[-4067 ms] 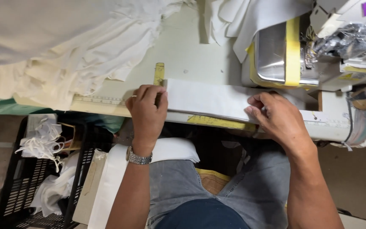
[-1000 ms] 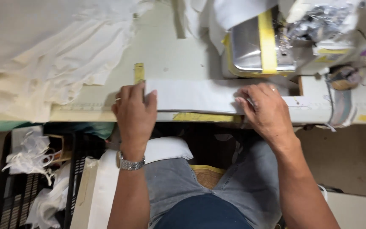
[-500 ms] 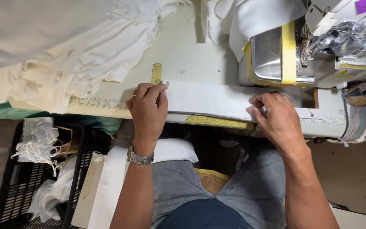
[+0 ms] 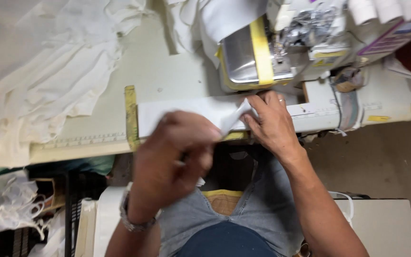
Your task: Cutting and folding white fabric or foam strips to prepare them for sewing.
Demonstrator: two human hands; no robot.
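From where I watch, the white fabric strip (image 4: 186, 113) lies flat on the pale surface (image 4: 167, 66) with its long axis running from 9 o'clock to 3 o'clock, parallel to the near edge, its left end butted against a short yellow tape marker (image 4: 130, 116) and its right end reaching toward the sewing machine (image 4: 258, 52) at about 1 o'clock. The right hand (image 4: 272, 124) is the nearer one to the machine: it rests palm down on the strip's right end, fingers spread and pressing, with a corner of the cloth (image 4: 236, 118) lifted and folded up just beside its thumb. The left hand (image 4: 174, 159) sits at about 7 o'clock from that fold, blurred (so I cannot tell whether it actually pinches the cloth); its fingers look curled and loosely closed just at the strip's near edge. The strip itself is plain white, thin, crisp-edged and limp where it turns up. A heap of cream fabric (image 4: 39, 71) lies at 10 o'clock, well apart from both hands, and a printed ruler (image 4: 84, 140) runs along the surface's front edge.
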